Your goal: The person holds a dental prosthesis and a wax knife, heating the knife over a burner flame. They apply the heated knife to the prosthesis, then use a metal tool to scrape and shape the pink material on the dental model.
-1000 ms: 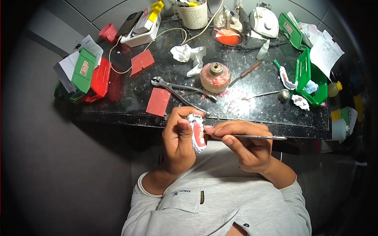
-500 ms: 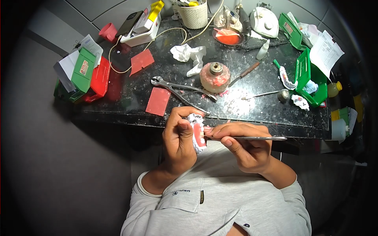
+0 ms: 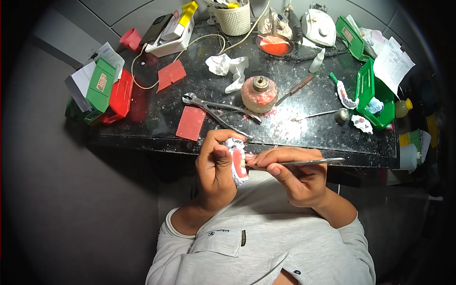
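My left hand point(image 3: 216, 166) is wrapped round a white plaster dental model point(image 3: 239, 181) with pink wax point(image 3: 239, 162) and a row of pale teeth on it. The model is held upright above my lap, just off the table's front edge. My right hand point(image 3: 299, 175) pinches a slim metal tool point(image 3: 313, 162), whose handle end points right. The tool's tip meets the model near the teeth, partly hidden by my fingers. Behind my left hand lie a red wax sheet point(image 3: 191, 123) and metal pliers point(image 3: 221, 105).
The black table point(image 3: 166, 107) bears a glass burner point(image 3: 259, 93), a wooden-handled knife point(image 3: 295, 89), a long metal instrument point(image 3: 319, 114), crumpled tissue point(image 3: 229, 69) and a small bottle point(image 3: 317, 61). Green bins point(image 3: 375, 95) stand right; red and green bins point(image 3: 121, 97) left.
The handle end of the tool in my right hand has tilted up slightly. My left hand and the model have barely moved.
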The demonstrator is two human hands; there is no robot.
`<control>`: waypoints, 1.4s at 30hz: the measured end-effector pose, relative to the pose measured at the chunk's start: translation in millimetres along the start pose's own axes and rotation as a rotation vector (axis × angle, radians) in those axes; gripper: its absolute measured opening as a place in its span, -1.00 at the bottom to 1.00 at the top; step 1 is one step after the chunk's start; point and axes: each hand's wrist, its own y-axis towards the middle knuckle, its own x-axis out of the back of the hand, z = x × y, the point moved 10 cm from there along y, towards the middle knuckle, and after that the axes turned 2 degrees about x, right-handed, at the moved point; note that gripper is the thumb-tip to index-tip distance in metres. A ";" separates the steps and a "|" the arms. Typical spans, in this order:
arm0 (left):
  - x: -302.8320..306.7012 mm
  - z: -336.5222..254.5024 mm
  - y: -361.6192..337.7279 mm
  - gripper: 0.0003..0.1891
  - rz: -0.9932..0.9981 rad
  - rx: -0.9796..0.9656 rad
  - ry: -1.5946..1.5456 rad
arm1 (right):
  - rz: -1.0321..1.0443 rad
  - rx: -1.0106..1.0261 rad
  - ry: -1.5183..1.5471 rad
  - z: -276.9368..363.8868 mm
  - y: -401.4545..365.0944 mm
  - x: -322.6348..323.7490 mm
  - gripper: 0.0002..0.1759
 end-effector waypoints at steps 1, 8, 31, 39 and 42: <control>0.5 -0.6 -0.1 -0.52 -0.001 -0.002 0.001 | 0.043 0.027 -0.033 1.6 0.2 -2.8 -0.86; -0.4 -1.1 -0.6 -0.50 -0.002 0.004 0.005 | 0.031 0.035 -0.032 2.8 0.2 -3.4 -0.86; -0.3 1.6 -1.7 -0.53 -0.030 0.022 -0.046 | 0.001 -0.045 0.130 -10.2 -3.5 1.8 -0.83; -12.5 8.1 1.0 -0.55 0.078 0.207 -0.311 | -0.268 0.187 0.104 1.9 -2.4 47.6 -0.83; -13.7 -1.0 1.1 -0.55 0.075 0.093 -0.324 | -0.297 0.129 0.039 9.2 -12.1 54.5 -0.82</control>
